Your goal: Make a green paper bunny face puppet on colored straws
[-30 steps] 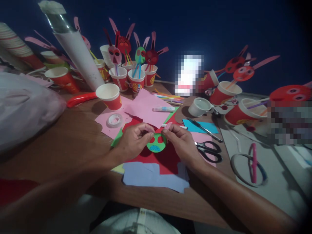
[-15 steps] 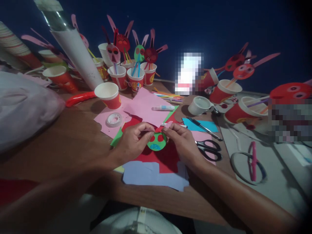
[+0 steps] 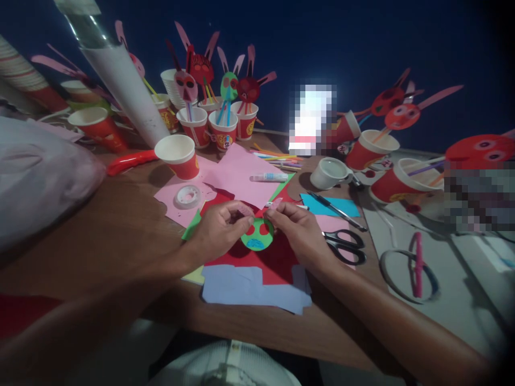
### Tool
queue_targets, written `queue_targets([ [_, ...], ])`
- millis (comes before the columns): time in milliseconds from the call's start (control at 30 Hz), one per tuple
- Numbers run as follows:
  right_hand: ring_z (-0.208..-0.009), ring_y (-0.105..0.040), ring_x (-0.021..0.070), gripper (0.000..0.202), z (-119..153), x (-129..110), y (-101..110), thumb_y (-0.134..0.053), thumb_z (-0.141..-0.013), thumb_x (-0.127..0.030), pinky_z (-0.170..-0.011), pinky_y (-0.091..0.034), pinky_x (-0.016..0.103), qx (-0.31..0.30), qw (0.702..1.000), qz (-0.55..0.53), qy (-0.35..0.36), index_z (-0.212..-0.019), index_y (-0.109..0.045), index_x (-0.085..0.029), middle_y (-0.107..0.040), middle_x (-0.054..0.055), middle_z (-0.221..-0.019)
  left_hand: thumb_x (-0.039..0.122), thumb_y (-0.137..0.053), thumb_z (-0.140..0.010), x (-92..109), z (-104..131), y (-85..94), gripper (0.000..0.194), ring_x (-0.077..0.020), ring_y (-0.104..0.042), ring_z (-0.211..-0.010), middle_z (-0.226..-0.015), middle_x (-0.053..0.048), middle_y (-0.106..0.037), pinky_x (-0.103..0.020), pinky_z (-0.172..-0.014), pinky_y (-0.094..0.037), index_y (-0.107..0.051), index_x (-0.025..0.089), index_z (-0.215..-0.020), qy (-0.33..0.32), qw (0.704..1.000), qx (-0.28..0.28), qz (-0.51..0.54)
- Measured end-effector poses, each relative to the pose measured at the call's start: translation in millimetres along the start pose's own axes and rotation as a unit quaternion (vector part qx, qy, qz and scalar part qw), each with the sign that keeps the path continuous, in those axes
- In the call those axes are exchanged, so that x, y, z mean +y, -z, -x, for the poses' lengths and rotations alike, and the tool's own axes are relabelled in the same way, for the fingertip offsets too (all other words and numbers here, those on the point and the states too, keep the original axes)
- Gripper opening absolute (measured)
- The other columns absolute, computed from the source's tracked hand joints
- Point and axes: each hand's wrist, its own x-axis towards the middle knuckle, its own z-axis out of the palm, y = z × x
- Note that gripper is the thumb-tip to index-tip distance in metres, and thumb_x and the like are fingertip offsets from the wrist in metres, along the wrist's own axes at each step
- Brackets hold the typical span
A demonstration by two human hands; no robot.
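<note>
A round green paper face (image 3: pixel 257 242) with red eyes and a blue scribbled mouth hangs between my two hands over red paper (image 3: pixel 277 262). My left hand (image 3: pixel 221 228) pinches the upper left edge of the face, and a pink paper piece (image 3: pixel 243 208) shows above its fingers. On the other side, my right hand (image 3: pixel 295 225) is closed at the upper right edge, with another small pink piece (image 3: pixel 277 203) sticking up from its fingertips. My fingers hide the places where the pink pieces meet the face.
Black-handled scissors (image 3: pixel 346 247) and a pen (image 3: pixel 336 210) lie right of my hands. A tape roll (image 3: pixel 187 197), red cup (image 3: pixel 179 156) and glue stick (image 3: pixel 269 177) lie beyond. A white mug (image 3: pixel 329 172) stands at right; cups with paper rabbit faces line the back.
The green face has shifted slightly left and turned a little, and its blue mouth shows more plainly. More of the pink piece at my left hand is visible.
</note>
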Motion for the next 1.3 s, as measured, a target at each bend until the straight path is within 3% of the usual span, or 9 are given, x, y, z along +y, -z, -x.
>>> queue_targets([
  [633,-0.053,-0.036,0.0088,0.03,0.7,1.4,-0.2,-0.063,-0.077,-0.039,-0.053,-0.03,0.023,-0.009,1.0,0.024,-0.012,-0.059,-0.051,-0.018,-0.043,-0.006,-0.056,0.02,-0.058,-0.075,-4.0,-1.0,0.7,0.006,-0.0095,-0.054,-0.06,-0.066,0.002,-0.061,-0.021,-0.056,-0.042,-0.061,0.016,-0.076,0.031,0.999,0.007,0.015],
  [1000,-0.059,-0.045,0.01,0.022,1.4,-2.7,-2.3,-0.067,-0.073,-0.036,-0.057,-0.036,0.023,-0.018,0.999,0.015,-0.031,-0.066,-0.058,-0.018,-0.054,-0.003,-0.063,0.02,-0.058,-0.073,0.0,-1.0,0.1,0.005,-0.0097,-0.055,-0.06,-0.066,0.002,-0.061,-0.02,-0.056,-0.043,-0.061,0.016,-0.074,0.035,0.999,0.009,0.025],
  [1300,-0.057,-0.042,0.0093,0.023,2.7,-1.9,-2.1,-0.063,-0.078,-0.035,-0.055,-0.033,0.023,-0.036,0.999,0.037,-0.005,-0.065,-0.054,-0.018,-0.049,-0.004,-0.061,0.021,-0.059,-0.073,-0.7,-1.2,-0.6,0.006,-0.0097,-0.054,-0.059,-0.066,0.002,-0.061,-0.02,-0.055,-0.043,-0.061,0.016,-0.073,0.039,0.999,0.007,0.028],
])
